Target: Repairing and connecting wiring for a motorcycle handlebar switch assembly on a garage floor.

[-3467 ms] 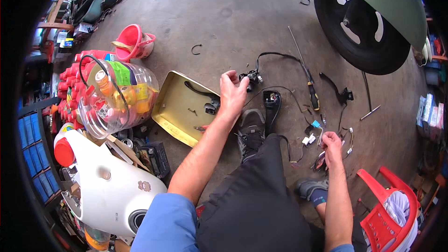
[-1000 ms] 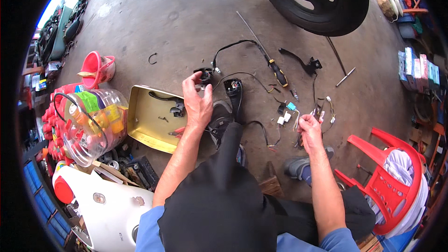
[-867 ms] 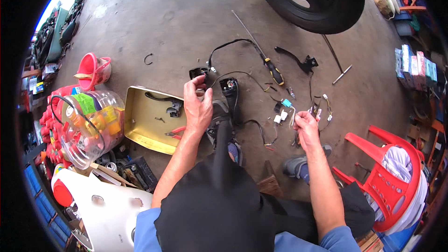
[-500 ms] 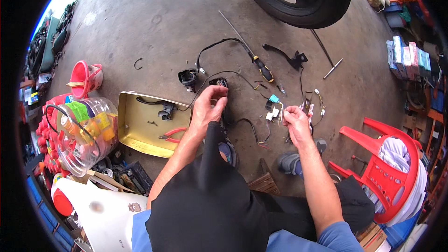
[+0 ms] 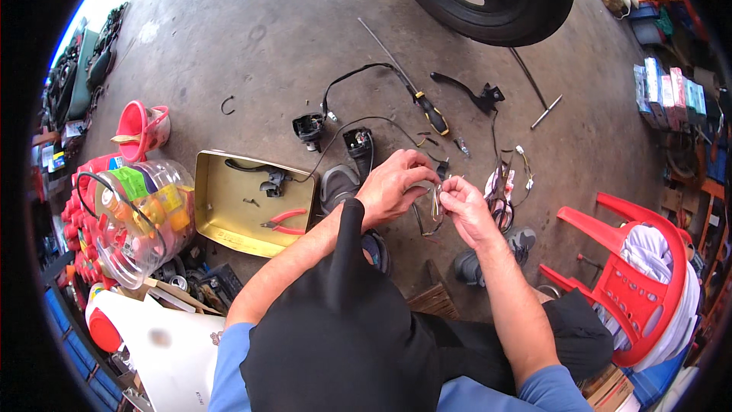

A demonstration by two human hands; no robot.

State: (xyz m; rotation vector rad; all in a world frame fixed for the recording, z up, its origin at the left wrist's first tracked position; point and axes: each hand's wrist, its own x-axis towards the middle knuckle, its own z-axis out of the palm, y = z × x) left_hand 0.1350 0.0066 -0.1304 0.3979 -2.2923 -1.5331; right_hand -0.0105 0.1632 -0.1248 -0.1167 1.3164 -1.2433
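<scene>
My left hand [image 5: 396, 189] and my right hand [image 5: 467, 210] are close together above the floor, fingers pinched. Between their fingertips runs a bundle of thin wires [image 5: 436, 204]; the connectors at its ends are mostly hidden by my fingers. Just left of my hands lies an opened black switch housing [image 5: 358, 143], with a second black housing [image 5: 307, 128] farther left. A dark cable [image 5: 366, 118] loops across to the tray. Beside my right hand are black-handled scissors [image 5: 502, 210] and a small white connector on wires [image 5: 520, 150].
A yellow-handled screwdriver [image 5: 432, 114] and a black lever [image 5: 480, 97] lie beyond my hands. On the left, a metal tray [image 5: 252, 241] holds red pliers [image 5: 286, 219] and another lever [image 5: 271, 181]. A wheel [image 5: 488, 0] stands ahead; a red chair [image 5: 629, 282] is at right.
My left hand has left the black switch housing and moved right to the wires. My right hand has shifted slightly left and down, so both hands now meet.
</scene>
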